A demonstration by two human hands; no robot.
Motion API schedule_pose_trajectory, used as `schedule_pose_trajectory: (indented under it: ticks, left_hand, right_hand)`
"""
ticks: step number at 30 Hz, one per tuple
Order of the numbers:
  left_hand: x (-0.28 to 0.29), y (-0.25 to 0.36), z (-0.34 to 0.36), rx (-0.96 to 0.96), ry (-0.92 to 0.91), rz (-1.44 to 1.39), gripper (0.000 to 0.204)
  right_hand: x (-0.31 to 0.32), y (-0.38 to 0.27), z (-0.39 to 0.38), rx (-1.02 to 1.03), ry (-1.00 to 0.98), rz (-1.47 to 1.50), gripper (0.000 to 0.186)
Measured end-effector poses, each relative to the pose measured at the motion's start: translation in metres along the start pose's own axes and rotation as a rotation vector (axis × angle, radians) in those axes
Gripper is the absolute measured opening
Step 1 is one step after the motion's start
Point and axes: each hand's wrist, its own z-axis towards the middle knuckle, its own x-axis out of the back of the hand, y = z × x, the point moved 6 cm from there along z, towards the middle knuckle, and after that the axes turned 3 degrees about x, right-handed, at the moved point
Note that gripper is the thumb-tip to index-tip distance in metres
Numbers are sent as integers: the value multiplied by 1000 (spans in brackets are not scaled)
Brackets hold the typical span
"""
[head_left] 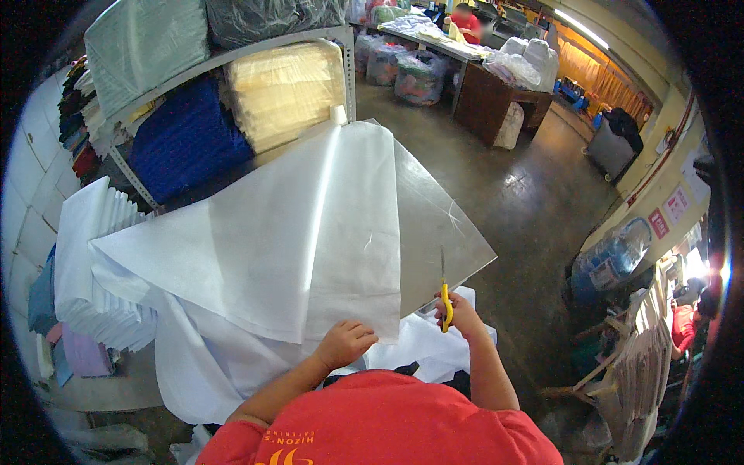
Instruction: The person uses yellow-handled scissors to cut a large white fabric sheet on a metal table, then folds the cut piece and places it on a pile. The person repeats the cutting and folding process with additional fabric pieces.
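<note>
A sheet of white fabric (248, 240) lies spread over a smooth grey board (438, 217), which shows along the right of the fabric. My left hand (346, 345) rests on the lower edge of the fabric, fingers apart and slightly bent. My right hand (459, 312) grips yellow-handled scissors (446, 306) at the board's lower right edge, just right of the fabric, blades pointing up. More loose white fabric (194, 364) hangs below, and a thick folded white stack (93, 256) sits at the left.
A metal shelf (347, 77) with wrapped cloth stacks stands ahead. Farther back are a person in red (465, 27), bagged bundles (418, 77) and a brown desk (484, 105). A blue water jug (612, 256), hanging material (635, 364) and a red-clothed person (683, 329) are at right.
</note>
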Motion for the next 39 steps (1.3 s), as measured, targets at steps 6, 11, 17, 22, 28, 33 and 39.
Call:
schedule_pose_trajectory:
  ticks: [6, 11, 17, 22, 28, 33, 39]
  left_hand:
    - [-2, 2, 1, -20, -51, 55, 11]
    - [-1, 4, 3, -37, -10, 52, 10]
    - [3, 7, 6, -45, -5, 39, 10]
    - [9, 12, 8, -80, 0, 8, 7]
    - [11, 12, 7, -95, 44, -24, 9]
    - [11, 10, 5, -87, 77, -27, 10]
    - [4, 8, 3, -52, 12, 3, 11]
  right_hand:
    - [14, 8, -5, -21, 96, 69, 37]
    - [18, 23, -10, -64, 107, 74, 40]
    - [22, 37, -18, -73, 112, 48, 44]
    - [22, 42, -28, -45, 110, 77, 47]
    - [20, 46, -38, -88, 56, 58, 44]
    - [8, 47, -41, 4, 87, 90, 46]
    - [-37, 55, -56, 50, -88, 157, 51]
